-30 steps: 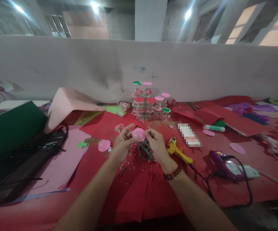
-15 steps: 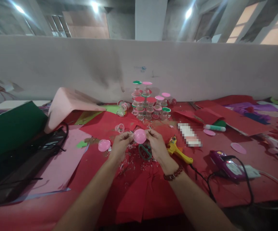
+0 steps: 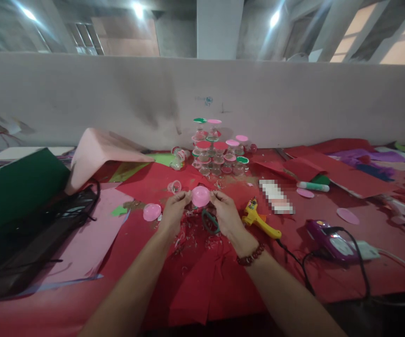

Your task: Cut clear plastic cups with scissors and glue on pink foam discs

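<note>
Both hands hold a shiny pink round piece (image 3: pixel 200 196), shaped like a shallow plastic cup, up over the middle of the table. My left hand (image 3: pixel 174 206) pinches its left edge between thumb and fingers. On the opposite edge, my right hand (image 3: pixel 226 208) has a similar pinch. Below the piece, next to my right hand, lie green scissors (image 3: pixel 209 222), partly hidden. A second pink round piece (image 3: pixel 152 212) rests left of my left hand, and a clear plastic ring or cup (image 3: pixel 175 187) sits just behind it. A yellow glue gun (image 3: pixel 261 221) lies right of my right hand.
Stacked clear plastic cup pieces (image 3: pixel 218 157) topped with coloured discs stand against the white wall (image 3: pixel 118 103). A purple power box (image 3: pixel 332 241) with cables is at right. A black bag (image 3: pixel 44 238) and green board (image 3: pixel 20 196) are at left. Paper scraps litter the red table covering (image 3: pixel 188 290).
The pink round piece has shifted slightly left and up and tilted a little between both hands. The grip on both edges stays, and the table items have not moved.
</note>
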A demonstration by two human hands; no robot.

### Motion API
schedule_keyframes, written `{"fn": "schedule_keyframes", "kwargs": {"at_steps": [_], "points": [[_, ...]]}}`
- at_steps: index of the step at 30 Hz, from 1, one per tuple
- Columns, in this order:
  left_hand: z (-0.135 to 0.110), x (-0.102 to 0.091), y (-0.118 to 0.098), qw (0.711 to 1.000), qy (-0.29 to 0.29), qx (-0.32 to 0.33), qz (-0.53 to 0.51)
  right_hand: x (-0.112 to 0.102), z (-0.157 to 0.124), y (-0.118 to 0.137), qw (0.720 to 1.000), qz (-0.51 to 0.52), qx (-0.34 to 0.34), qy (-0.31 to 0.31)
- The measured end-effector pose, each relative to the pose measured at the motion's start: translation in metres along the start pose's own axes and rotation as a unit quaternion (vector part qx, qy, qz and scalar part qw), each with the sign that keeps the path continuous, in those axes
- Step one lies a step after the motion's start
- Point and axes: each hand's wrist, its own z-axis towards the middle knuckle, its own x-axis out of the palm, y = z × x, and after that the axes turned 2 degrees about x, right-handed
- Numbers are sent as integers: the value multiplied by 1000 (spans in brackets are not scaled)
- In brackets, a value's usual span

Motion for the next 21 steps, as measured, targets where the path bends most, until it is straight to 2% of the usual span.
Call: {"fn": "schedule_keyframes", "kwargs": {"at_steps": [3, 6, 9, 12, 16, 18, 21], "points": [[-3, 5, -3, 999, 15, -14, -26, 1, -1, 0, 999, 18, -25, -17], [-5, 7, -6, 999, 41, -8, -10, 1, -1, 4, 999, 27, -4, -22], [-4, 4, -6, 999, 36, -4, 13, 0, 0, 5, 1000, 8, 10, -14], [-3, 3, -5, 999, 29, -3, 16, -3, 3, 2, 1000, -7, -29, -5], [-5, 5, -5, 997, 70, 0, 17, -5, 6, 0, 997, 6, -68, -32], [-4, 3, -4, 997, 63, 19, 34, -3, 4, 2, 998, 4, -54, -29], [1, -4, -2, 998, 22, 43, 51, 0, -1, 6, 1000, -6, -10, -7]]}}
